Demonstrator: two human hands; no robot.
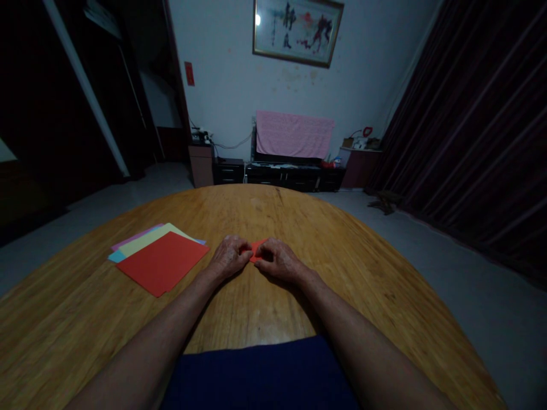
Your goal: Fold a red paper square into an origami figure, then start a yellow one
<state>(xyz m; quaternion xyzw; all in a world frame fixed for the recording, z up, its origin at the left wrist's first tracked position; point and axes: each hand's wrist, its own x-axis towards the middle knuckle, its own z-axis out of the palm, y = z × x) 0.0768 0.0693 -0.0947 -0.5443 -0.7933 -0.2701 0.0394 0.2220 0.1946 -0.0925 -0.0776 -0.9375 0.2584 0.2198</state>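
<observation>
Between my hands, over the middle of the round table [256, 208], is a small piece of red paper [255, 249]. It looks folded, though my fingers cover much of it. My left hand [231, 253] is closed on its left side, thumb and fingers pinched together. From the right, my right hand [278, 259] grips the same paper with curled fingers and the thumb below. Left of my hands lies a loose stack of coloured paper sheets [164, 263], red on top, with yellow, blue and pink edges showing beneath.
Beyond the table's far edge stands a low black cabinet [282, 176] with a screen under a pink cloth [294, 135]. Dark curtains [465, 131] hang at the right. A framed picture [298, 28] is on the wall.
</observation>
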